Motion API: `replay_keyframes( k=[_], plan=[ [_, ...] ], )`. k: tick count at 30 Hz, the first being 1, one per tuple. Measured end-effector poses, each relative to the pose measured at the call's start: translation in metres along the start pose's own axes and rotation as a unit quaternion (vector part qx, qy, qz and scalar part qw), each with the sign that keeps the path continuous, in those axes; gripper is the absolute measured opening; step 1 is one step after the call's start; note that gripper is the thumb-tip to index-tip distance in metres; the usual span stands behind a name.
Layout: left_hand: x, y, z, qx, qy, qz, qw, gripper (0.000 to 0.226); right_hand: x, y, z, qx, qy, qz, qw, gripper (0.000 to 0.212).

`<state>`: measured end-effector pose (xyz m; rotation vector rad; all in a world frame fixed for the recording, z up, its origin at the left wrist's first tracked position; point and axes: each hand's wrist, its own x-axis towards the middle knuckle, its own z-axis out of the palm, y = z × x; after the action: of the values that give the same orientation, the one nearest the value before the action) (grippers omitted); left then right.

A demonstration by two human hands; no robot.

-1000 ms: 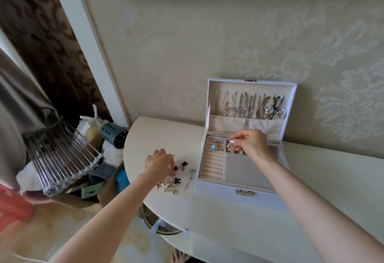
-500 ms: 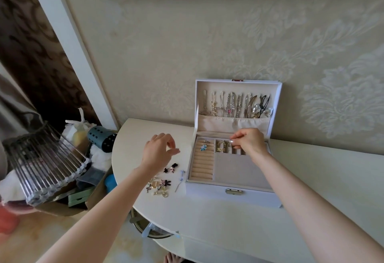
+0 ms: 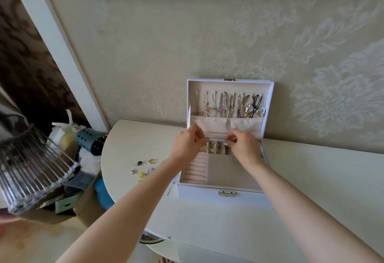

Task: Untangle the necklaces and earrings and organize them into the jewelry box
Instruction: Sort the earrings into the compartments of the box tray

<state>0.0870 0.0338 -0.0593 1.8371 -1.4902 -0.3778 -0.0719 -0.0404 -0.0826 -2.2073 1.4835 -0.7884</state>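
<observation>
Hanging in the lid of the box (image 3: 225, 198), the necklaces (image 3: 223, 105) look sorted, and gold earrings (image 3: 214, 148) already sit in the small back compartments. Several loose earrings (image 3: 143, 168) lie on the counter (image 3: 133, 138) left of the box, so that part is unfinished. Both hands meet over the back compartments: the left hand (image 3: 188, 147) and right hand (image 3: 242, 147) are pinched, seemingly on one small piece, too tiny to identify. Half a second ago the left hand hovered open above the counter pile; it has since crossed to the box.
</observation>
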Motion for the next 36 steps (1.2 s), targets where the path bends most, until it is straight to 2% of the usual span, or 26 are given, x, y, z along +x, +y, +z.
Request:
replay_keyframes(
  k=[7, 13, 16, 21, 26, 29, 32, 36],
  plan=[
    [0.004, 0.01, 0.015, 0.025, -0.03, 0.012, 0.999, 0.014, 0.002, 0.002, 0.0, 0.064, -0.012, 0.031, 0.997, 0.008],
    [0.005, 0.008, 0.024, 0.038, -0.024, 0.033, 0.998, 0.015, 0.011, 0.0, -0.006, 0.147, -0.063, 0.128, 0.979, 0.013],
    [0.006, 0.008, 0.03, 0.062, -0.037, 0.06, 0.996, 0.017, 0.015, 0.0, -0.007, 0.118, -0.082, 0.134, 0.981, 0.011],
    [0.009, 0.004, 0.038, 0.141, -0.056, 0.091, 0.984, 0.02, 0.017, -0.003, -0.003, 0.073, -0.061, 0.108, 0.989, 0.011],
    [0.008, 0.006, 0.038, 0.145, -0.002, 0.116, 0.982, 0.02, 0.014, -0.004, -0.002, 0.07, -0.045, 0.098, 0.992, 0.012],
    [0.003, 0.006, 0.038, 0.113, 0.037, 0.124, 0.985, 0.019, 0.013, -0.005, -0.003, 0.146, -0.035, 0.151, 0.977, 0.019],
    [0.0, 0.004, 0.039, 0.112, 0.044, 0.129, 0.984, 0.02, 0.013, -0.007, -0.004, 0.244, -0.05, 0.192, 0.949, 0.018],
    [0.0, 0.0, 0.042, 0.12, 0.036, 0.126, 0.984, 0.02, 0.012, -0.007, -0.002, 0.153, -0.038, 0.17, 0.973, 0.016]
  ],
)
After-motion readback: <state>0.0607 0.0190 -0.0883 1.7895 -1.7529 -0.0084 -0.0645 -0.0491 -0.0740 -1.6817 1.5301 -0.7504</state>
